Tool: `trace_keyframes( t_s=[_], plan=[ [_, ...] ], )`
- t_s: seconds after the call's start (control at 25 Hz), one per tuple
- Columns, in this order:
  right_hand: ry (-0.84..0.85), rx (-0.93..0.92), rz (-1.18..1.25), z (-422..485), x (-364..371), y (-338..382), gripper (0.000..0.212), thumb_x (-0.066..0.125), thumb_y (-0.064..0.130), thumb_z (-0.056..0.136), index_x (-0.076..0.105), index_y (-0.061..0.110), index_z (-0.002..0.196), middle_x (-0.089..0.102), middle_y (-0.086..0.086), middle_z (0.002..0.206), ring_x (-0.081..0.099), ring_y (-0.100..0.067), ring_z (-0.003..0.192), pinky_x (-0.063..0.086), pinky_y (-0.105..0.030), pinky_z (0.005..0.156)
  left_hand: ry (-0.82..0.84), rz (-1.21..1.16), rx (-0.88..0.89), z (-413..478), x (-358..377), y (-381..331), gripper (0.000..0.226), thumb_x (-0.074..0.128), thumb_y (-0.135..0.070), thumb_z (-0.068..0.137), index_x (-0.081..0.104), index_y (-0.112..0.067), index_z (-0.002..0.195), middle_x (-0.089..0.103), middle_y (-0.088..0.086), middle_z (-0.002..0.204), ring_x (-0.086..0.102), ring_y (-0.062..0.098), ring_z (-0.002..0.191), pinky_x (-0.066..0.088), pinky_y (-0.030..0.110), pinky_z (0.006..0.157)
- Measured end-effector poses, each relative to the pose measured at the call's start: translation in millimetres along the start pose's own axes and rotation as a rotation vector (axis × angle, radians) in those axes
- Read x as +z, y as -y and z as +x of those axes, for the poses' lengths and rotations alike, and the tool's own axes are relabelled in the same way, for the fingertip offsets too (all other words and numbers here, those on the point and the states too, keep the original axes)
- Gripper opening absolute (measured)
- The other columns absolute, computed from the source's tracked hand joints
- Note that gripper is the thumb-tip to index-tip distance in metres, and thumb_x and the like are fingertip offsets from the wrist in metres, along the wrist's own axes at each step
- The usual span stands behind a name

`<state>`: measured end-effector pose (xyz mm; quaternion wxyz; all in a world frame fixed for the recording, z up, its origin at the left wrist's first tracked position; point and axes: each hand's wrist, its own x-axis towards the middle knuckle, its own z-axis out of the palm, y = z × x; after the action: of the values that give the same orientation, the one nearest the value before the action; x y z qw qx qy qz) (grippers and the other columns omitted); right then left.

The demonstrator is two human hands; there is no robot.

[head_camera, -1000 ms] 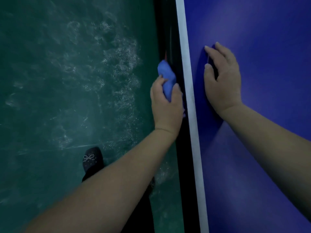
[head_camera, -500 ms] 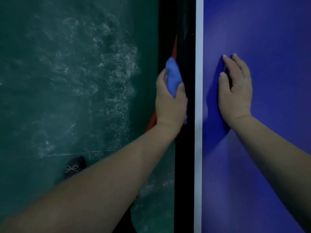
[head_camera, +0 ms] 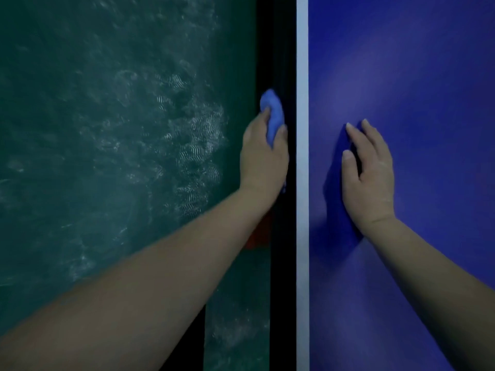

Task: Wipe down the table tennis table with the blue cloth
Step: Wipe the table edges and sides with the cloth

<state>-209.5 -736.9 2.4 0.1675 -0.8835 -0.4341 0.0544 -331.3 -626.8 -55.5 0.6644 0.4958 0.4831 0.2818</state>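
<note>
The blue table tennis table (head_camera: 417,76) fills the right side, with a white line (head_camera: 302,62) along its left edge and a black side rail (head_camera: 284,49) below that. My left hand (head_camera: 263,159) grips a bunched blue cloth (head_camera: 273,113) and holds it against the black rail. Part of the cloth sticks out above my fingers; the rest is hidden in my palm. My right hand (head_camera: 368,172) lies flat on the blue tabletop, fingers straight, just right of the white line.
A dark green floor (head_camera: 107,129) with whitish scuff marks covers the left half. A small red-orange part (head_camera: 258,236) shows under my left forearm beside the rail. My dark trouser leg (head_camera: 187,352) appears at the bottom.
The view has shifted, so the table edge now sits further right and upright in frame. My left hand with the cloth stays on the rail; my shoe has left the view.
</note>
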Motion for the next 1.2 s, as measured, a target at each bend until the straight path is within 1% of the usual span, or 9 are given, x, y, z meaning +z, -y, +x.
trace_keyframes(
  t_s=[0.16,0.28,0.44,0.56,0.64,0.76,0.96,1.12,1.2],
  plan=[
    [0.003,0.084,-0.015,13.6,0.8,2.5,0.044,0.039,0.019,0.103,0.04,0.025,0.147,0.026,0.003,0.159,0.02,-0.014,0.147,0.02,-0.041,0.12,0.049,0.015,0.08,-83.7,-9.4,10.0,0.052,0.046,-0.019,0.101,0.032,-0.014,0.151,0.037,0.001,0.15,0.036,0.008,0.136,0.026,0.023,0.115],
    [0.008,0.153,-0.057,25.2,2.6,4.1,0.046,0.035,0.024,0.104,0.034,0.028,0.149,0.021,0.004,0.161,0.014,-0.013,0.148,0.016,-0.041,0.121,0.033,0.079,0.219,-26.8,-6.6,-10.3,0.052,0.045,-0.022,0.1,0.034,-0.012,0.149,0.039,0.003,0.149,0.035,0.002,0.132,0.026,0.018,0.112],
    [0.019,0.237,-0.148,44.6,5.2,5.2,0.05,0.032,0.035,0.103,0.024,0.031,0.153,0.013,0.002,0.163,0.007,-0.018,0.15,0.01,-0.047,0.121,0.002,0.064,0.115,70.7,6.1,-41.7,0.048,0.043,-0.02,0.103,0.034,-0.011,0.149,0.037,0.008,0.149,0.037,0.012,0.133,0.024,0.013,0.105],
    [0.003,0.368,-0.2,65.2,13.0,8.7,0.056,0.029,0.049,0.101,0.017,0.034,0.154,0.006,0.003,0.164,0.001,-0.021,0.15,0.005,-0.054,0.119,0.019,-0.004,0.067,23.7,5.4,-21.8,0.045,0.043,-0.017,0.102,0.038,-0.011,0.147,0.042,0.004,0.142,0.041,0.011,0.129,0.029,0.021,0.111],
    [-0.012,0.469,-0.202,83.2,19.9,11.5,0.059,0.026,0.056,0.099,0.014,0.038,0.153,0.003,0.005,0.164,-0.002,-0.022,0.15,0.002,-0.058,0.116,0.006,0.0,0.095,-13.0,-2.1,-17.6,0.047,0.045,-0.018,0.099,0.039,-0.012,0.146,0.042,0.005,0.144,0.039,0.003,0.13,0.028,0.017,0.112],
    [-0.013,0.533,-0.217,110.1,26.8,14.7,0.061,0.022,0.06,0.097,0.011,0.039,0.153,0.001,0.003,0.164,-0.003,-0.025,0.15,0.002,-0.061,0.115,0.03,0.061,0.259,43.8,2.7,-41.9,0.048,0.046,-0.017,0.099,0.039,-0.007,0.146,0.041,0.009,0.147,0.037,0.008,0.134,0.027,0.02,0.113],
    [-0.022,0.571,-0.203,151.2,32.0,26.6,0.064,0.023,0.056,0.098,0.009,0.03,0.155,0.0,0.002,0.164,-0.003,-0.024,0.15,0.001,-0.059,0.116,0.06,0.039,0.066,116.5,6.9,-58.8,0.047,0.044,-0.012,0.102,0.035,-0.007,0.148,0.039,0.011,0.147,0.038,0.014,0.133,0.026,0.026,0.114],
    [-0.048,0.452,-0.203,180.5,32.4,35.4,0.064,0.026,0.048,0.101,0.013,0.016,0.155,0.006,-0.003,0.164,0.004,-0.022,0.15,0.006,-0.052,0.12,0.1,0.049,0.206,83.4,-7.5,-58.4,0.051,0.047,-0.016,0.099,0.036,-0.01,0.148,0.037,0.009,0.149,0.032,0.0,0.132,0.021,0.01,0.111],
    [-0.038,0.414,-0.218,200.4,33.4,37.2,0.064,0.026,0.047,0.101,0.015,0.016,0.155,0.008,-0.003,0.164,0.006,-0.021,0.15,0.009,-0.05,0.12,0.107,0.081,0.275,146.3,5.2,-77.1,0.05,0.045,-0.017,0.099,0.036,-0.008,0.148,0.037,0.011,0.15,0.033,0.008,0.135,0.023,0.016,0.114]
  ],
)
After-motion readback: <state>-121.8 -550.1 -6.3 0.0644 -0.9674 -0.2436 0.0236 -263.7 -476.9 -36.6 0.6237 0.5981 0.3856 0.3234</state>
